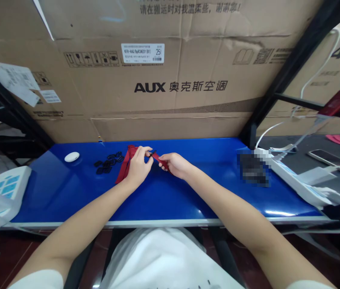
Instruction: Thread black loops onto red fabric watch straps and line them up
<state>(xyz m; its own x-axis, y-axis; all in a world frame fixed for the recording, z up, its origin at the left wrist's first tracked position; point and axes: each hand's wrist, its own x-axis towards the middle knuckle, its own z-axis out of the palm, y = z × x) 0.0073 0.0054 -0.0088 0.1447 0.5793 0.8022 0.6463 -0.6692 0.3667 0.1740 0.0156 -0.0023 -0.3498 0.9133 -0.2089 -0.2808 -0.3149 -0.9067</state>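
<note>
My left hand [139, 163] pinches a small black buckle [152, 153] between thumb and fingers, above the blue tabletop. From the right, my right hand [176, 163] grips a narrow red strap [157, 157]. The strap's end meets the buckle; whether it passes through the slot is too small to tell. More red straps [123, 167] with dark edges lie beneath and left of my left hand. Just beyond them to the left is a loose pile of several black buckles [109, 163].
A white round object [72, 157] rests at the back left. Power strips stand at the left [11, 186] and right [298, 182], with cables. A blurred dark object [252, 168] lies on the right. Behind the blue table [185, 204] rises a large cardboard box [173, 104], between black metal posts.
</note>
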